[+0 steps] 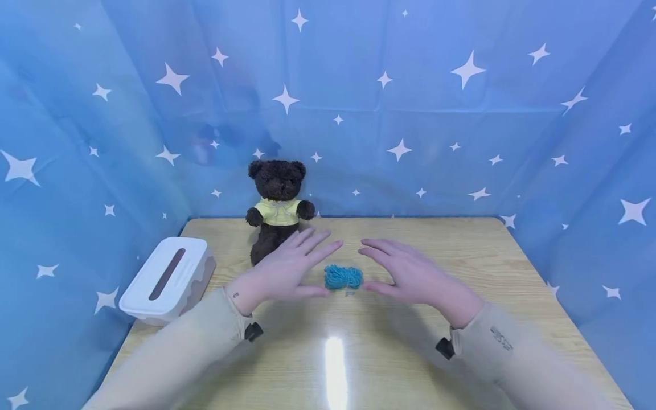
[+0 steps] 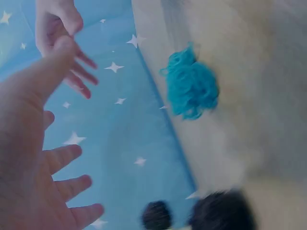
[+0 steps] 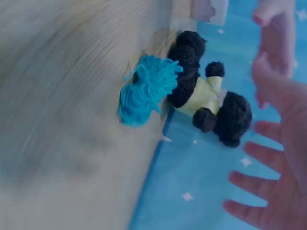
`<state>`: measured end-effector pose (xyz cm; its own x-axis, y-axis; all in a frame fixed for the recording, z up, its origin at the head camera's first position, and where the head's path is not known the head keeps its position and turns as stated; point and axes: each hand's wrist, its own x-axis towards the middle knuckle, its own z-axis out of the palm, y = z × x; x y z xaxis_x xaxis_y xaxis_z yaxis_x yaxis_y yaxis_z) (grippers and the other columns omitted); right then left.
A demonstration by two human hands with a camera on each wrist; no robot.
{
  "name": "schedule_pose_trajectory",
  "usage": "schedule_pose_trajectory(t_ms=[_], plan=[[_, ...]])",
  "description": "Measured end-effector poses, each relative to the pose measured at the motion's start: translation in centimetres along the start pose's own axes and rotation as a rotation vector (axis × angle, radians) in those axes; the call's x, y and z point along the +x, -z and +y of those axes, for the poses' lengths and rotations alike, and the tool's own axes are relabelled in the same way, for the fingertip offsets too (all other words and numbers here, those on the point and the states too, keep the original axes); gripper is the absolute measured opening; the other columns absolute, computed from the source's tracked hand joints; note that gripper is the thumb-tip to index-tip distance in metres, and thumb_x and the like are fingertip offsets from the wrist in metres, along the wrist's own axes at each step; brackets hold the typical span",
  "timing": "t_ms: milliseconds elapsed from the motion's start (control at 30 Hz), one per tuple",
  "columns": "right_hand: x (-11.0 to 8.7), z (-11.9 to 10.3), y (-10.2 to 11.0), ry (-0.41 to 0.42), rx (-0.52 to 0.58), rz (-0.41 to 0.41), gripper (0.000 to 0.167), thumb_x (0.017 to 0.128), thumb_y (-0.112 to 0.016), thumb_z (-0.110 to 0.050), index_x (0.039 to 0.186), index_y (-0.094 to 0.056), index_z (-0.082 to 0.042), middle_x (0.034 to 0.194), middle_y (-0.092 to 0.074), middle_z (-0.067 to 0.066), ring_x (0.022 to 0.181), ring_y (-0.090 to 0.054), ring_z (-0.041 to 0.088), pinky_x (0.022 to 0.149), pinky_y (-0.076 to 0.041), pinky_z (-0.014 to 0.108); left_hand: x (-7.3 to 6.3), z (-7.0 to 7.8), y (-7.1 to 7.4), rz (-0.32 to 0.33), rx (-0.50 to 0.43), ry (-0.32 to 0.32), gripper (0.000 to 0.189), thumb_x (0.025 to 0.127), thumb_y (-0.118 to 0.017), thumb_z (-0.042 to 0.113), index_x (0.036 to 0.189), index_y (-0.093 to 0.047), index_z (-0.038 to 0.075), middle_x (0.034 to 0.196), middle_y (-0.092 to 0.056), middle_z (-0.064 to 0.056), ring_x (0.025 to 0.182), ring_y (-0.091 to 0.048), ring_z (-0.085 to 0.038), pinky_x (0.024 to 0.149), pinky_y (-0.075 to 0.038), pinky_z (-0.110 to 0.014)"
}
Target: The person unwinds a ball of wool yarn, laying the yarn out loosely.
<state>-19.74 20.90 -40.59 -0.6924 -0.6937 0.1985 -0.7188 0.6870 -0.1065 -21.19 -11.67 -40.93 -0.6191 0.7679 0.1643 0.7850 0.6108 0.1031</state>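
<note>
Pale beige long sleeves (image 1: pixel 179 347) reach in from the near left and near right, each with a small black clip (image 1: pixel 253 331) at the cuff. Both bare hands are released, fingers extended and slightly apart: the left hand (image 1: pixel 289 270) and the right hand (image 1: pixel 410 273) face each other above the light wood-grain counter (image 1: pixel 492 273), with a gap between their fingertips. Between them, around the middle of the counter, lies a looped bundle of turquoise yarn (image 1: pixel 343 277); the wrist views show it apart from both hands.

Just beyond the left hand, left of centre and close to the far edge, a dark brown plush bear (image 1: pixel 279 212) in a pale yellow top is upright, its lower part partly covered by that hand. A white lidded box (image 1: pixel 179 285) with a long dark slot sits at the left edge, covering part of it. Right of the right hand, wood surface runs out to the right edge; another stretch separates the yarn from the far edge. Blue curtains (image 1: pixel 359 85) with white stars border the counter's far, left and right edges.
</note>
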Motion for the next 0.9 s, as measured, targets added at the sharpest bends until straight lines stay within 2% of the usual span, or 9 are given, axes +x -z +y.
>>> schedule_pose_trajectory(t_ms=[100, 167, 267, 400, 567, 733, 900], plan=[[0.9, 0.6, -2.0, -0.097, 0.139, -0.028, 0.056, 0.104, -0.077, -0.044, 0.148, -0.064, -0.01, 0.163, -0.059, 0.013, 0.148, -0.06, 0.039, 0.121, -0.052, 0.061, 0.7, -0.6, -2.3, -0.02, -0.117, 0.045, 0.104, 0.098, -0.075, 0.065, 0.178, -0.018, 0.03, 0.182, -0.028, -0.016, 0.165, -0.035, -0.045, 0.133, -0.037, -0.063], [1.3, 1.2, -3.5, -0.153, 0.211, -0.053, 0.048, 0.105, -0.077, -0.037, 0.143, -0.065, -0.011, 0.161, -0.06, 0.013, 0.146, -0.062, 0.039, 0.12, -0.053, 0.061, 1.4, -0.8, -3.8, -0.034, -0.183, 0.08, 0.104, 0.099, -0.077, 0.062, 0.178, -0.016, 0.034, 0.183, -0.028, -0.014, 0.164, -0.038, -0.041, 0.13, -0.042, -0.061], [1.6, 2.0, -5.5, -0.229, 0.316, -0.094, 0.045, 0.105, -0.077, -0.032, 0.142, -0.064, -0.011, 0.162, -0.059, 0.013, 0.144, -0.063, 0.039, 0.12, -0.053, 0.061, 2.4, -1.1, -5.8, -0.023, -0.262, 0.113, 0.101, 0.098, -0.081, 0.055, 0.177, -0.021, 0.034, 0.181, -0.033, -0.011, 0.163, -0.043, -0.038, 0.129, -0.045, -0.059], [1.7, 2.7, -7.3, -0.294, 0.441, -0.111, 0.044, 0.102, -0.08, -0.029, 0.14, -0.065, -0.013, 0.158, -0.062, 0.012, 0.14, -0.064, 0.039, 0.118, -0.054, 0.063, 3.6, -1.5, -8.0, 0.024, -0.347, 0.121, 0.095, 0.095, -0.087, 0.047, 0.172, -0.036, 0.025, 0.174, -0.046, -0.007, 0.158, -0.05, -0.032, 0.129, -0.046, -0.054], [1.9, 2.9, -9.3, -0.28, 0.498, -0.088, 0.039, 0.1, -0.083, -0.029, 0.134, -0.068, -0.017, 0.15, -0.068, 0.01, 0.138, -0.066, 0.037, 0.118, -0.054, 0.061, 3.9, -2.2, -10.5, 0.043, -0.475, 0.161, 0.085, 0.092, -0.092, 0.035, 0.164, -0.048, 0.021, 0.164, -0.057, -0.005, 0.149, -0.058, -0.029, 0.127, -0.048, -0.05], [2.0, 2.7, -10.9, -0.262, 0.557, -0.003, 0.03, 0.099, -0.084, -0.023, 0.125, -0.069, -0.017, 0.138, -0.074, 0.008, 0.13, -0.069, 0.033, 0.114, -0.057, 0.059, 3.6, -2.6, -12.6, 0.074, -0.599, 0.199, 0.073, 0.091, -0.092, 0.029, 0.156, -0.058, 0.024, 0.159, -0.062, -0.003, 0.146, -0.061, -0.028, 0.127, -0.048, -0.052], [2.0, 2.5, -12.3, -0.309, 0.589, 0.079, 0.023, 0.1, -0.084, -0.022, 0.119, -0.071, -0.02, 0.127, -0.077, 0.0, 0.123, -0.072, 0.025, 0.108, -0.06, 0.05, 3.5, -2.3, -13.5, 0.116, -0.624, 0.209, 0.053, 0.091, -0.091, 0.026, 0.139, -0.069, 0.025, 0.142, -0.072, 0.001, 0.133, -0.066, -0.024, 0.119, -0.052, -0.05]])
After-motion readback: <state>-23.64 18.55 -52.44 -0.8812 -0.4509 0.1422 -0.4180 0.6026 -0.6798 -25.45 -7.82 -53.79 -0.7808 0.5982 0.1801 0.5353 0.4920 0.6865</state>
